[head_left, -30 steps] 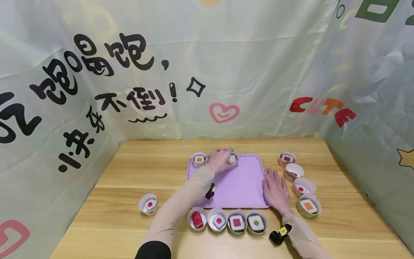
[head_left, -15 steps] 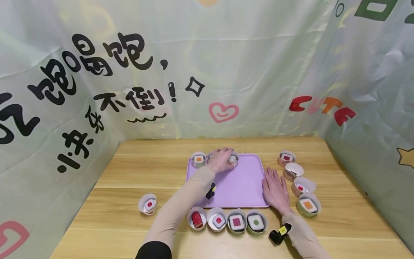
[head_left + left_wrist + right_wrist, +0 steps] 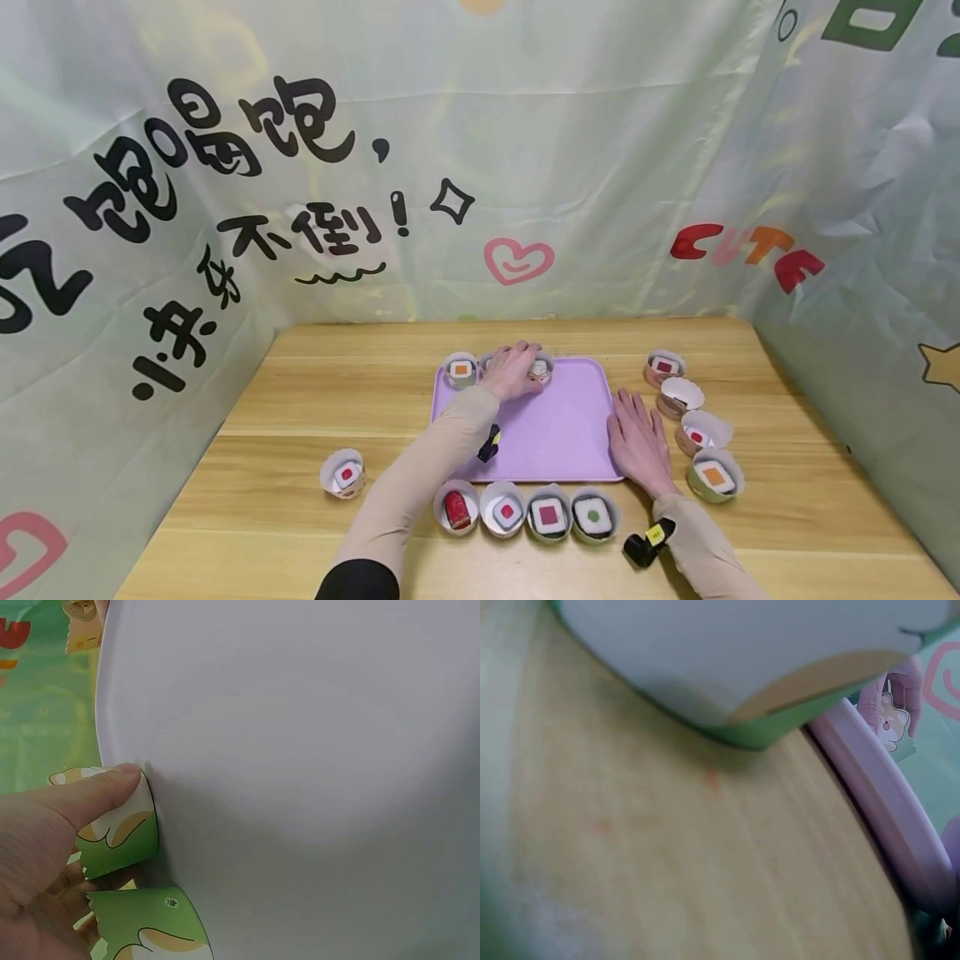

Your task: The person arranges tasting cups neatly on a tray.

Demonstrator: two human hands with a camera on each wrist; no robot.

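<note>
My left hand (image 3: 512, 372) is at the back edge of the purple tray (image 3: 558, 433), gripping a paper cup (image 3: 539, 367) that holds a sushi piece. In the left wrist view, the thumb presses the near side of that green and white cup (image 3: 124, 825), and fingers reach behind it. Another green cup (image 3: 154, 926) stands beside it, mostly hidden by the hand in the head view. At the tray's back left corner is a cup (image 3: 461, 370) with an orange-centred sushi piece. My right hand (image 3: 641, 442) lies flat with extended fingers along the tray's right edge.
In front of the tray, several cups with sushi pieces stand in a row, including one with a red piece (image 3: 457, 510). More cups line the right side, the nearest an orange-centred one (image 3: 716, 476). A single cup (image 3: 343, 474) stands at left on the wooden table (image 3: 277, 442).
</note>
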